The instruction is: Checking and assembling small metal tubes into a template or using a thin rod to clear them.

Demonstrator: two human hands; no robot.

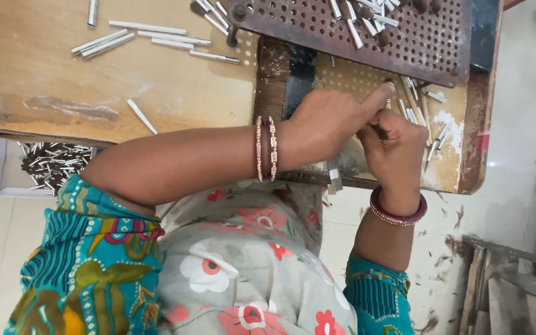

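Observation:
My left hand (330, 121) reaches over a tan perforated board (355, 77), its index finger stretched out with the tip on the holes next to a short metal pin (389, 102). The other fingers are curled, and what they hold is hidden. My right hand (395, 146) sits just beside and below it, fingers curled around a few thin metal pins. Both wrists wear bangles. More loose metal pins (414, 111) lie on the board right of the fingertip.
A rusty perforated metal plate (429, 46) carrying several pins lies above the hands. Long metal pins (150, 34) are scattered on the wooden tabletop (51, 74). A white tray of pins (51, 164) sits at the left edge. Wooden scraps (504, 279) lie on the floor at right.

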